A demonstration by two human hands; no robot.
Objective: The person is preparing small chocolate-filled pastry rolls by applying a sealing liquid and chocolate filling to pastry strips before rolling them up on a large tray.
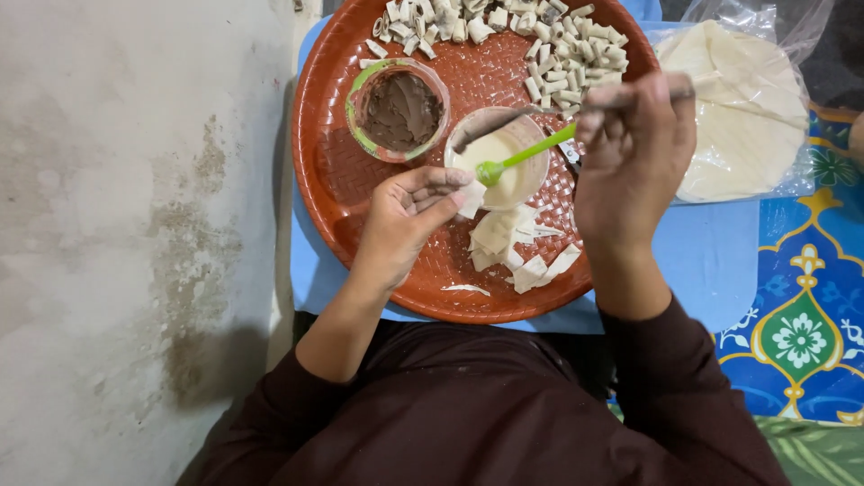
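Two hands work over a round red tray (342,180): the left hand (409,216) pinches a pastry square (472,198) beside the cup of pale paste (508,171), the right hand (634,148) grips a green spoon (526,157) dipped in it. A heavy scoop could drip paste onto the cut wrappers (504,238) below.

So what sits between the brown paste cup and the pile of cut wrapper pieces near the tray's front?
In the head view, the cup of pale batter lies between the brown paste cup and the cut wrapper pieces, with the green spoon dipped in it.
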